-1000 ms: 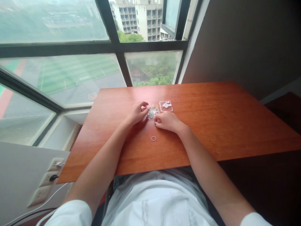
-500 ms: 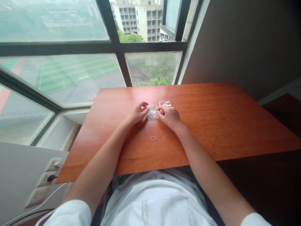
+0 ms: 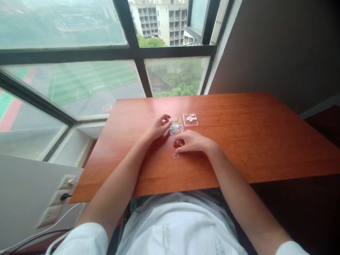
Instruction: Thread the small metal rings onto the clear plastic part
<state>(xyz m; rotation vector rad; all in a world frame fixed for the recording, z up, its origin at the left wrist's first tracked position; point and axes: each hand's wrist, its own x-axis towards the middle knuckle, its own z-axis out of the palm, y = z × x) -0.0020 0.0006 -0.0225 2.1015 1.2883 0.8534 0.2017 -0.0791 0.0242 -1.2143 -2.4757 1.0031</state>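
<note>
A small clear plastic box [image 3: 176, 128] with compartments lies on the table, holding ring-like bands in gold, green and pinkish tones. My left hand [image 3: 159, 126] grips its left edge between thumb and fingers. Closer to me is a pale thin ring [image 3: 176, 156], flat on the wood. Just above it hovers my right hand [image 3: 192, 141], fingers curled and thumb apart from them, thumb tip close to the ring's upper edge. No object shows in that hand. Beyond the right hand lies a clear square lid [image 3: 190, 119] with a white mark and tiny white pieces on it.
The reddish-brown wooden table [image 3: 239, 134] stands against a window with dark frames [image 3: 106, 54]. A dark grey wall [image 3: 273, 53] rises at the right. Sockets [image 3: 58, 198] with plugs and cables sit on the low wall at the left.
My right hand has left the box and come down towards me, to the ring. The lid is now fully visible. My left hand stays at the box; the view has shifted slightly.
</note>
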